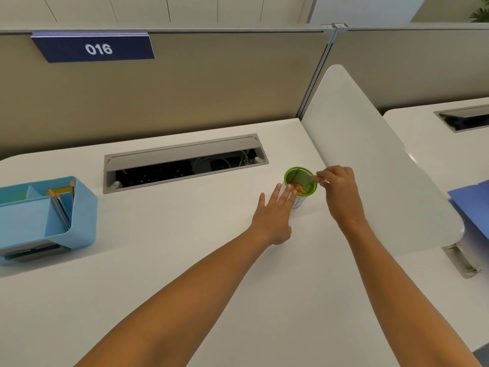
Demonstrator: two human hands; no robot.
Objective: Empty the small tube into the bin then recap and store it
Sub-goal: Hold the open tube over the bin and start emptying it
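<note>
The right hand (340, 190) pinches the small tube (312, 178), tipped over the green bin's (304, 174) rim. The left hand (275, 213), fingers spread flat, touches the bin's near wall. Bare desk (211, 260) lies all around; the white divider (370, 154) stands just right.

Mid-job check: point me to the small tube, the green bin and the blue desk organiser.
small tube (313, 178), head view, on its clear body just left of the right hand's fingertips.
green bin (288, 174), head view, on its left rim.
blue desk organiser (84, 207), head view, on its right outer wall.
</note>
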